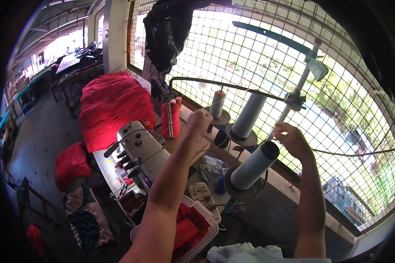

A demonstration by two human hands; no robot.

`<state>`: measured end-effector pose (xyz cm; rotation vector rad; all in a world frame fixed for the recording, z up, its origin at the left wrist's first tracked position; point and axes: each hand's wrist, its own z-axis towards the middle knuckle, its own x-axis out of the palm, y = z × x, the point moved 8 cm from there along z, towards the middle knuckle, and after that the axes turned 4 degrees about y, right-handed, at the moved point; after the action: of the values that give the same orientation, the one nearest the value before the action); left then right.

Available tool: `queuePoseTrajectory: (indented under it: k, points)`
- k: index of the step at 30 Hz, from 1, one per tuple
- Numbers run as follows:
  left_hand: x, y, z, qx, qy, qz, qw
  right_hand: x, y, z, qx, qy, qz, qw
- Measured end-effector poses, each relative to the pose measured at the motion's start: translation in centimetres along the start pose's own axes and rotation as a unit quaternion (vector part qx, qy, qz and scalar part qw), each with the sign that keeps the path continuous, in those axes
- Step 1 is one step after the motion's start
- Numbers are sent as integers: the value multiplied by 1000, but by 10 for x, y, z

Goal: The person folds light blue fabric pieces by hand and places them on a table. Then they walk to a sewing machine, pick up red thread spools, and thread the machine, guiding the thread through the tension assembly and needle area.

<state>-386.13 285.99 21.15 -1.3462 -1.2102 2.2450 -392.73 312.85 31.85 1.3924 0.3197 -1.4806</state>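
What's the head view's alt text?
A person's bare left hand and right hand are raised among grey conical thread spools; whether they hold anything is unclear. Nearby: a white metal sewing machine, heaped red fabric, a wire-mesh window.

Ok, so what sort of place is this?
Probably a garment sewing workshop: there's a sewing machine, large pale thread cones on a stand, and a big heap of red cloth nearby.

Head-worn fisheye view, downward at close range toward the thread cones [252, 168]
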Motion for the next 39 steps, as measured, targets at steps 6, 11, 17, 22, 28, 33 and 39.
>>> queuePoseTrajectory:
  k: [6,11,17,22,28,33,39]
  points:
    - [-61,-43,55,280,-394,-23,875,-48,86,-98,138,-65,-111,982]
    - [-43,-37,90,178,-188,-367,893,52,183,-92,-195,86,-23,977]
    - [-43,-34,52,357,-177,-246,883,133,134,-20,49,86,388,916]
    - [-12,11,45,155,-90,-425,887,149,110,45,66,-43,422,903]
    - [-32,10,24,145,-114,-446,876,165,65,109,137,-90,386,908]
    - [-52,-14,0,216,-172,-270,923,184,32,127,118,114,333,929]
    - [-78,17,0,135,-247,-210,936,162,89,121,-28,83,471,878]
